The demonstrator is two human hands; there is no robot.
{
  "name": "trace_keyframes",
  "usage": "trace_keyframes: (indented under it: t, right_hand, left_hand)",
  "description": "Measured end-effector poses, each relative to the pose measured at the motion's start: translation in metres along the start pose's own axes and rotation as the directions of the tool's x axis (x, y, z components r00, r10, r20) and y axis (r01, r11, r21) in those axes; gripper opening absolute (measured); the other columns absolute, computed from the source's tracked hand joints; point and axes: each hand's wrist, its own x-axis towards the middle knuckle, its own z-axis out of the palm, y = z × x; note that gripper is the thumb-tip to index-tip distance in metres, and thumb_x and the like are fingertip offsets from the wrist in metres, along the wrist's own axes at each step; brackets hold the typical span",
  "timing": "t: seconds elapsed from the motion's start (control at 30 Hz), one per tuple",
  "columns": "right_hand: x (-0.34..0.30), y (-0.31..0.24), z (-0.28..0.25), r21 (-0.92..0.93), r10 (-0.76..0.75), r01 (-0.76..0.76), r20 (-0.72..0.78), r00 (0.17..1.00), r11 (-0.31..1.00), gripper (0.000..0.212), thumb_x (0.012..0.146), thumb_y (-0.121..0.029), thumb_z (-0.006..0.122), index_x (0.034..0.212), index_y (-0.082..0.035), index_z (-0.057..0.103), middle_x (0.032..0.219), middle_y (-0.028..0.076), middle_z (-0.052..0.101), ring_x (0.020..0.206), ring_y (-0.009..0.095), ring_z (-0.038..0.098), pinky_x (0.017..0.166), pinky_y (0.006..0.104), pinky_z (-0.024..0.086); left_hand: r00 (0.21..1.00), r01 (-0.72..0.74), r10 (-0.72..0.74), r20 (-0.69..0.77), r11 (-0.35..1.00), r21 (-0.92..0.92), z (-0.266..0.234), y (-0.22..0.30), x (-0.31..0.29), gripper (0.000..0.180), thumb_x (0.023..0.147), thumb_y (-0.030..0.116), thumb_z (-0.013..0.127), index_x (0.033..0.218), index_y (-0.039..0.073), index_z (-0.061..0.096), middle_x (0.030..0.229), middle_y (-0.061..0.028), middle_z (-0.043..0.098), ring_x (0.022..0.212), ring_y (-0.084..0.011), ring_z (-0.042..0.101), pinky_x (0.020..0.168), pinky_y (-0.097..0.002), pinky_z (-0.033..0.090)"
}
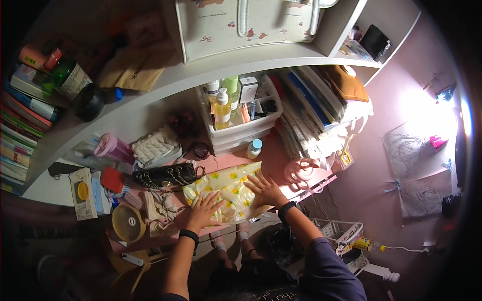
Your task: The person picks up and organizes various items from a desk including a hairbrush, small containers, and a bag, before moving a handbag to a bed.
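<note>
A pale yellow, crinkled plastic bag or sheet printed with orange and green shapes lies at the front of the pink desk. My left hand rests on its near left part, fingers spread. At its right side, my right hand also lies with fingers apart, pressing on the plastic. Neither hand grips anything that I can see. A black quilted handbag with a chain sits just left of the plastic. Behind it stands a small white bottle with a blue cap.
A white drawer organizer holding bottles stands at the back, beside stacked papers. Left are a round lidded container, a red brush and a pink cup. A white shelf overhangs the desk. A white rack stands right.
</note>
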Motion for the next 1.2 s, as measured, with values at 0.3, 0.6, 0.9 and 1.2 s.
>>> trace_keyframes:
  t: [0.3, 0.6, 0.9, 1.2]
  right_hand:
    - [0.011, 0.007, 0.007, -0.015, -0.047, 0.047, -0.011, 0.999, 0.999, 0.075, 0.059, -0.042, 0.068, 0.127, -0.018, 0.044, 0.133, 0.003, 0.040, 0.121, 0.027, 0.038, 0.098, 0.0488, 0.032]
    - [0.102, -0.020, -0.038, 0.055, -0.091, 0.111, -0.285, 0.954, 0.992, 0.052, 0.069, -0.008, 0.053, 0.121, -0.008, 0.046, 0.104, 0.009, 0.054, 0.100, 0.026, 0.049, 0.090, 0.0362, 0.038]
    - [0.045, -0.052, -0.065, -0.120, -0.355, 0.345, -0.071, 0.932, 0.931, 0.049, 0.080, -0.017, 0.044, 0.129, -0.021, 0.042, 0.097, 0.002, 0.053, 0.090, 0.020, 0.053, 0.075, 0.0323, 0.042]
    - [-0.026, -0.067, -0.016, -0.015, -0.281, 0.282, 0.021, 0.959, 0.959, 0.062, 0.081, -0.017, 0.045, 0.139, -0.021, 0.026, 0.099, 0.006, 0.048, 0.091, 0.022, 0.047, 0.080, 0.0339, 0.040]
  left_hand:
    - [0.999, 0.046, -0.046, 0.001, 0.993, -0.112, -0.008, 0.007, 0.006, 0.080, 0.066, 0.053, 0.064, 0.135, 0.026, 0.033, 0.144, -0.0072, 0.023, 0.133, -0.0278, 0.017, 0.108, -0.0524, 0.007]
    - [0.998, 0.025, -0.016, 0.057, 0.985, -0.169, 0.026, 0.056, 0.010, 0.056, 0.084, 0.014, 0.045, 0.135, 0.031, 0.029, 0.141, -0.0089, 0.027, 0.129, -0.0367, 0.023, 0.094, -0.0601, 0.032]
    - [0.881, 0.199, -0.096, 0.463, 0.963, -0.180, 0.005, 0.058, 0.020, 0.065, 0.075, 0.005, 0.049, 0.135, 0.027, 0.033, 0.128, -0.0123, 0.047, 0.105, -0.0361, 0.052, 0.088, -0.0544, 0.039]
    - [0.955, 0.222, -0.069, 0.290, 0.811, -0.541, -0.030, 0.064, -0.010, 0.031, 0.078, 0.015, 0.051, 0.105, 0.003, 0.059, 0.095, -0.0171, 0.061, 0.088, -0.0343, 0.057, 0.079, -0.0410, 0.045]
